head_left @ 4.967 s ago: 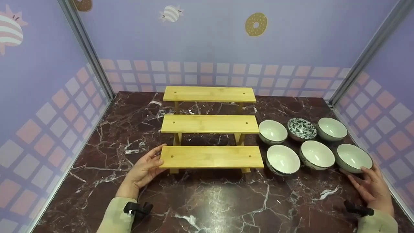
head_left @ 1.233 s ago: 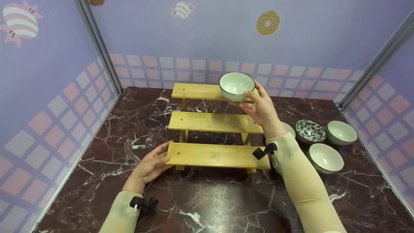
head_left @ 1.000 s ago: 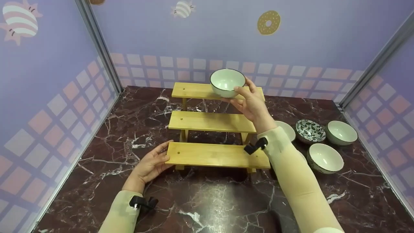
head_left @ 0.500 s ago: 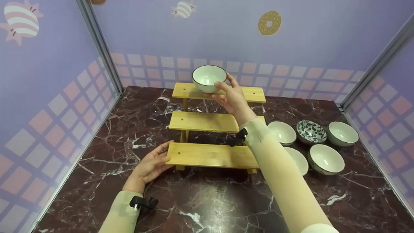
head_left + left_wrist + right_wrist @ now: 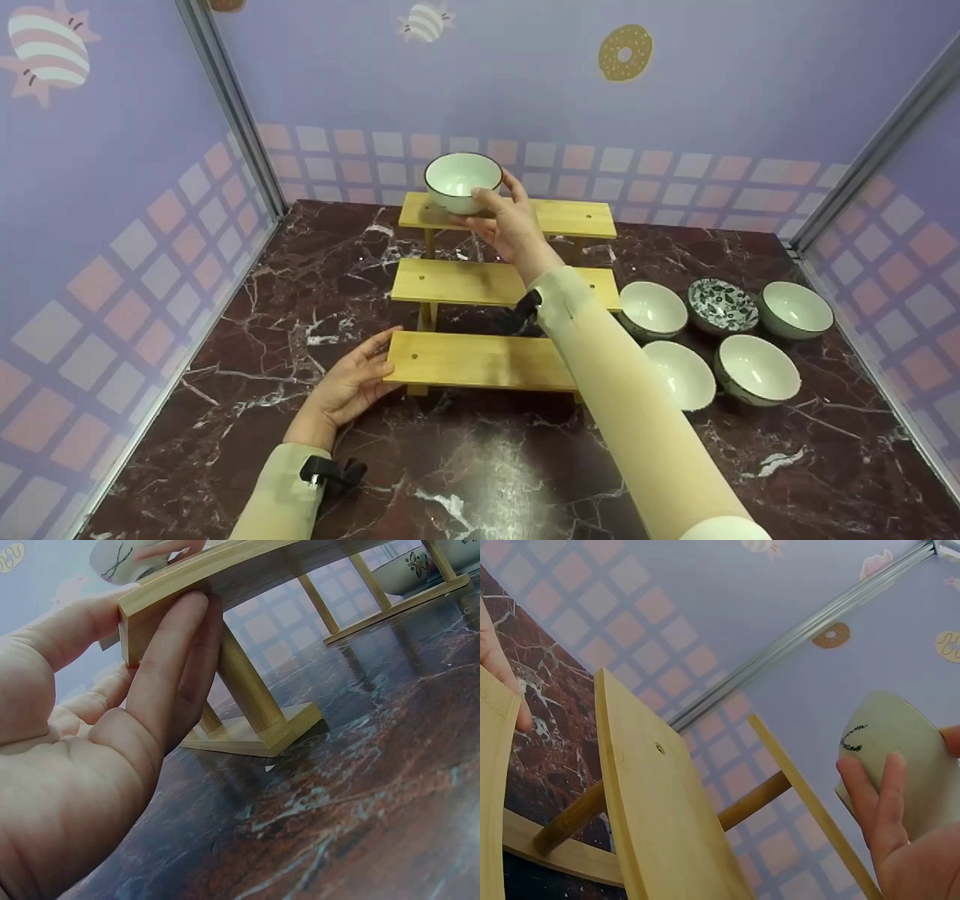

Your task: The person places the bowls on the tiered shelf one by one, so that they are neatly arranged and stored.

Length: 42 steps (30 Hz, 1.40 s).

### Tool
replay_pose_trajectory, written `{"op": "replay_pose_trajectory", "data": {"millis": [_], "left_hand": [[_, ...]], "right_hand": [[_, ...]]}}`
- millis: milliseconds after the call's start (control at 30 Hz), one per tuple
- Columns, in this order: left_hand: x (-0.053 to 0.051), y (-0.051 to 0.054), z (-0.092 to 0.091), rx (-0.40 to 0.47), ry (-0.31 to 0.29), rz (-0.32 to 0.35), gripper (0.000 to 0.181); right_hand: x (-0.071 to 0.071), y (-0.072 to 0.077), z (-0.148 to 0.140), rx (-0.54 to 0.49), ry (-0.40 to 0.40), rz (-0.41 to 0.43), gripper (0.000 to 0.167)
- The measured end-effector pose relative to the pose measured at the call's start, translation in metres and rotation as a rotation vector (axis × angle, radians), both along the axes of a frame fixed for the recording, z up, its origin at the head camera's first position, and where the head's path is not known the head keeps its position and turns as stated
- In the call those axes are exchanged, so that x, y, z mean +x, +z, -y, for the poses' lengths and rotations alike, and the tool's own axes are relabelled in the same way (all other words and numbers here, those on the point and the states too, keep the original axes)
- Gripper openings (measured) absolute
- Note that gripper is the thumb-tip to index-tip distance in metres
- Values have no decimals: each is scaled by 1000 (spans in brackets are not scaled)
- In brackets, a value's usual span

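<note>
My right hand [image 5: 506, 221] holds a pale green bowl [image 5: 454, 176] with a dark rim, thumb at the rim and fingers beneath. The bowl is upright over the left part of the top board of a three-step wooden stand [image 5: 480, 283]. In the right wrist view, the bowl [image 5: 907, 757] shows a dark painted mark, and its foot appears slightly apart from the top board. My left hand [image 5: 352, 382] grips the left end of the stand's lowest board. In the left wrist view, that hand [image 5: 97, 742] has its thumb at the board's end and fingers underneath.
Several bowls stand right of the stand on the dark marbled table [image 5: 480, 465], among them a leaf-patterned bowl [image 5: 722, 306] and a white bowl [image 5: 757, 369]. My right forearm partly covers a nearer bowl [image 5: 682, 375]. Purple panels [image 5: 510, 82] enclose the back and sides.
The right hand has lifted the bowl from the front right of the group, carried it over the top board, then moved it left along that board. The left hand keeps its grip.
</note>
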<state>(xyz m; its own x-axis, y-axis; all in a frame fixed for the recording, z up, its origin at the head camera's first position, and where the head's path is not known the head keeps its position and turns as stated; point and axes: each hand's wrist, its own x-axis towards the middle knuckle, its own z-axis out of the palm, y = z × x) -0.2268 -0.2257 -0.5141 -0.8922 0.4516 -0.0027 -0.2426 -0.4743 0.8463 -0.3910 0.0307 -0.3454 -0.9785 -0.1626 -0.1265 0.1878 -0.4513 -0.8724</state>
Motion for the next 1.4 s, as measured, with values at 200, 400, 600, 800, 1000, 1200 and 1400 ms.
{"op": "replay_pose_trajectory", "data": {"millis": [200, 400, 600, 800, 1000, 1200, 1400], "left_hand": [[-1, -1, 0, 2, 1, 4, 77], [0, -1, 0, -8, 10, 10, 76], [-1, 0, 0, -16, 12, 7, 76], [0, -1, -1, -19, 13, 11, 75], [0, -1, -1, -13, 12, 13, 75], [0, -1, -1, -9, 14, 19, 77], [0, -3, 0, -16, 22, 16, 77]], "right_hand": [[-1, -4, 5, 24, -10, -8, 78], [-1, -7, 5, 54, -14, -12, 78], [-3, -7, 4, 51, -13, -2, 79], [-3, -7, 3, 57, -2, 10, 77], [-2, -5, 1, 77, 12, 15, 76], [-2, -4, -3, 117, 34, 19, 76], [-1, -5, -10, 150, 55, -5, 74]]}}
